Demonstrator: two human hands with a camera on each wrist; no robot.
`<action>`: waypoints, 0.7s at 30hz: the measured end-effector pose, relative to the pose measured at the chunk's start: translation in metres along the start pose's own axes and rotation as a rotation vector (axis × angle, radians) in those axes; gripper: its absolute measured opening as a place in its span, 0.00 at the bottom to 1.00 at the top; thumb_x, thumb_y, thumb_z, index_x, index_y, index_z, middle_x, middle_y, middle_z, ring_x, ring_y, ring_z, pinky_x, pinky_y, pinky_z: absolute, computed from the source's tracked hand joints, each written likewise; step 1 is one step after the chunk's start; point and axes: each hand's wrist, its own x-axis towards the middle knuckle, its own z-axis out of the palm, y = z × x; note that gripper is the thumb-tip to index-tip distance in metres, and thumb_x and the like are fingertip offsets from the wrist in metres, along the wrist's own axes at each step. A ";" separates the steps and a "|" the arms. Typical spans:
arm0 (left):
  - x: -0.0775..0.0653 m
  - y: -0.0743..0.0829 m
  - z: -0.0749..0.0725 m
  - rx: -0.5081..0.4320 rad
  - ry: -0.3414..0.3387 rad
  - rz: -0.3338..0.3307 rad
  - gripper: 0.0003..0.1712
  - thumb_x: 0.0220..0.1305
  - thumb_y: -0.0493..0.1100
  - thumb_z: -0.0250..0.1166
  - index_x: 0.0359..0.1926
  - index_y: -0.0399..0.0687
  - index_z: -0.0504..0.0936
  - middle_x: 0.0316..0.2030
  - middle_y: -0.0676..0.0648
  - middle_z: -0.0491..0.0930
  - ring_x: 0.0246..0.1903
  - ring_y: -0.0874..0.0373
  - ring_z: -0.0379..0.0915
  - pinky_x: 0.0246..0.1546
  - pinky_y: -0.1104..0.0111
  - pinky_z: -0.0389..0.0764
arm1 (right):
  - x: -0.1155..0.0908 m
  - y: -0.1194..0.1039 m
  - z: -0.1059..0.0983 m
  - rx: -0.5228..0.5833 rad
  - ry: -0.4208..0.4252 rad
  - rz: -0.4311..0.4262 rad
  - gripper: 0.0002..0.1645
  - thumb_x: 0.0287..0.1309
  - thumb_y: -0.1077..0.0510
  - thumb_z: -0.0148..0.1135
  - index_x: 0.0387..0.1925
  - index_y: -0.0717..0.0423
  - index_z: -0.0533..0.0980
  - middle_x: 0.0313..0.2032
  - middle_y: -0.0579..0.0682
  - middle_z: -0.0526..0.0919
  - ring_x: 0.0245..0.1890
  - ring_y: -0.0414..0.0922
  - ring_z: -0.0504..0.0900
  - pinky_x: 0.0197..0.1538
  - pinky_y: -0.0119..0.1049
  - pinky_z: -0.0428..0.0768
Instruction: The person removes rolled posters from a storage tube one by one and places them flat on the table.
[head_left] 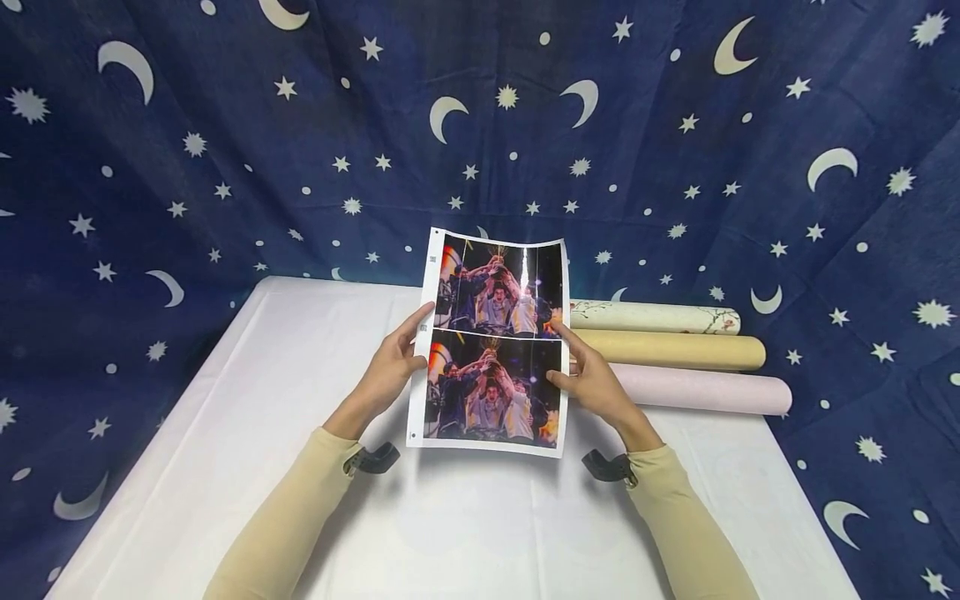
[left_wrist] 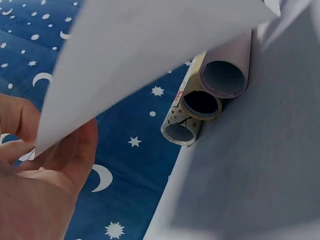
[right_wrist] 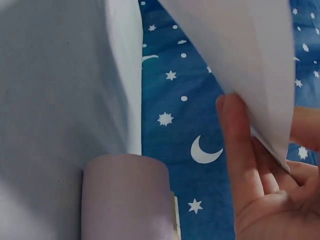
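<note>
Both hands hold up a glossy printed photo sheet point(head_left: 491, 392), which carries the same picture twice, one above the other, inside white margins. My left hand point(head_left: 387, 367) pinches its left edge, thumb in front and fingers behind. On the opposite edge my right hand point(head_left: 596, 379) has the same kind of pinch. In the left wrist view, the sheet's plain white back point(left_wrist: 135, 55) hangs from the left hand point(left_wrist: 45, 165). The right wrist view shows that back point(right_wrist: 255, 60) too, with several fingers of the right hand point(right_wrist: 270, 190) behind it.
Three rolls lie side by side on the white table point(head_left: 262, 375), behind the right hand: a flowered cream roll point(head_left: 660, 317), a tan roll point(head_left: 682, 348) and a pink roll point(head_left: 705, 389). Their ends are hollow. A dark blue cloth point(head_left: 510, 175) with moons and stars hangs behind.
</note>
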 end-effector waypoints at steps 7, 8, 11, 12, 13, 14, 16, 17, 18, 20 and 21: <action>0.001 -0.001 -0.003 -0.208 -0.048 -0.044 0.54 0.51 0.18 0.47 0.78 0.55 0.48 0.76 0.46 0.53 0.73 0.45 0.56 0.59 0.71 0.76 | -0.005 0.000 -0.007 0.226 -0.083 0.037 0.55 0.56 0.74 0.60 0.78 0.44 0.47 0.71 0.64 0.61 0.28 0.35 0.84 0.33 0.32 0.85; 0.001 -0.001 -0.004 -0.238 -0.056 -0.044 0.55 0.50 0.18 0.47 0.78 0.54 0.47 0.76 0.46 0.52 0.73 0.46 0.57 0.59 0.71 0.76 | -0.005 0.001 -0.008 0.259 -0.099 0.033 0.55 0.57 0.74 0.60 0.78 0.45 0.47 0.71 0.63 0.63 0.30 0.36 0.85 0.35 0.32 0.85; 0.000 -0.003 -0.008 -0.317 -0.090 -0.045 0.55 0.51 0.18 0.46 0.78 0.54 0.45 0.77 0.46 0.51 0.69 0.52 0.63 0.58 0.70 0.77 | -0.006 0.003 -0.011 0.394 -0.154 0.026 0.55 0.58 0.75 0.59 0.78 0.46 0.46 0.67 0.60 0.68 0.42 0.39 0.86 0.43 0.37 0.86; 0.000 -0.004 -0.009 -0.347 -0.104 -0.049 0.55 0.51 0.19 0.46 0.78 0.54 0.44 0.77 0.46 0.50 0.68 0.54 0.66 0.58 0.69 0.78 | -0.006 0.004 -0.012 0.453 -0.174 0.023 0.54 0.58 0.75 0.59 0.78 0.46 0.45 0.67 0.57 0.70 0.49 0.42 0.85 0.48 0.42 0.85; -0.001 -0.005 -0.010 -0.378 -0.119 -0.049 0.55 0.51 0.19 0.45 0.78 0.53 0.43 0.77 0.45 0.50 0.66 0.57 0.67 0.58 0.68 0.78 | -0.006 0.005 -0.013 0.508 -0.196 0.013 0.54 0.59 0.76 0.57 0.78 0.47 0.44 0.68 0.55 0.69 0.54 0.43 0.83 0.51 0.44 0.84; -0.001 -0.006 -0.011 -0.400 -0.132 -0.051 0.55 0.51 0.19 0.45 0.78 0.54 0.43 0.77 0.45 0.49 0.64 0.58 0.69 0.58 0.68 0.78 | -0.007 0.006 -0.014 0.550 -0.214 0.004 0.54 0.59 0.77 0.56 0.78 0.47 0.43 0.69 0.51 0.68 0.57 0.43 0.81 0.53 0.44 0.83; -0.002 -0.007 -0.012 -0.436 -0.150 -0.060 0.54 0.52 0.19 0.44 0.78 0.54 0.43 0.77 0.46 0.49 0.63 0.60 0.70 0.58 0.68 0.78 | -0.007 0.007 -0.015 0.616 -0.239 -0.015 0.54 0.60 0.78 0.53 0.78 0.49 0.41 0.70 0.49 0.67 0.60 0.43 0.79 0.56 0.43 0.81; -0.002 -0.008 -0.013 -0.448 -0.158 -0.061 0.54 0.52 0.19 0.44 0.78 0.54 0.42 0.77 0.46 0.48 0.63 0.60 0.70 0.59 0.68 0.77 | -0.007 0.007 -0.015 0.640 -0.247 -0.023 0.53 0.60 0.78 0.52 0.78 0.49 0.40 0.70 0.48 0.67 0.61 0.42 0.78 0.57 0.42 0.81; -0.002 -0.008 -0.013 -0.456 -0.164 -0.060 0.54 0.52 0.19 0.44 0.78 0.54 0.42 0.78 0.46 0.47 0.64 0.60 0.70 0.59 0.68 0.77 | -0.007 0.007 -0.015 0.651 -0.252 -0.035 0.53 0.60 0.79 0.50 0.78 0.49 0.39 0.70 0.47 0.67 0.62 0.42 0.77 0.58 0.41 0.80; -0.002 -0.007 -0.014 -0.454 -0.168 -0.055 0.53 0.53 0.19 0.44 0.78 0.53 0.42 0.78 0.45 0.48 0.64 0.59 0.69 0.59 0.69 0.77 | -0.007 0.006 -0.015 0.657 -0.250 -0.043 0.54 0.60 0.80 0.49 0.78 0.49 0.39 0.71 0.48 0.67 0.62 0.42 0.77 0.57 0.41 0.81; -0.002 -0.007 -0.014 -0.452 -0.164 -0.054 0.53 0.53 0.20 0.45 0.78 0.53 0.43 0.77 0.46 0.48 0.65 0.58 0.68 0.59 0.69 0.77 | -0.006 0.006 -0.014 0.652 -0.242 -0.043 0.54 0.59 0.80 0.49 0.78 0.48 0.39 0.71 0.48 0.66 0.62 0.42 0.77 0.57 0.41 0.81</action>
